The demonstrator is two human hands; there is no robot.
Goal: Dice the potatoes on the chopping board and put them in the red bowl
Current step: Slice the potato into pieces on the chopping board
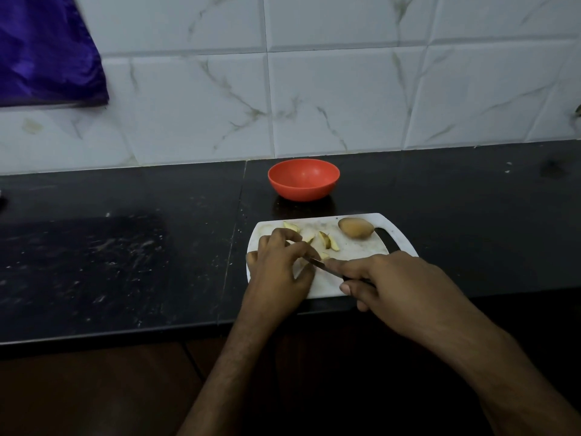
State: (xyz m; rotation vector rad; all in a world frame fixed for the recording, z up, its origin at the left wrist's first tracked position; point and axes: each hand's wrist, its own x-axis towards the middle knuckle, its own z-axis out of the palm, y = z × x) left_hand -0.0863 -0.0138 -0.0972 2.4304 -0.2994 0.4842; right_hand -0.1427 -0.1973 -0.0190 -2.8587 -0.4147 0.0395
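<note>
The dark counter (110, 247) lies bare across the frame's left. At centre, a whole potato (356, 228) and cut pieces (325, 240) crowd the chopping board (352, 250) below the red bowl (303, 179).

Black counter (125, 247); white marbled wall tiles (345, 99); purple cloth (47, 51) hanging upper left.

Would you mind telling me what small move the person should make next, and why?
Probably press the knife down through the potato piece the left hand pins to the chopping board. The right hand has the blade at it already, the wedges are still large, and the red bowl looks empty.
</note>
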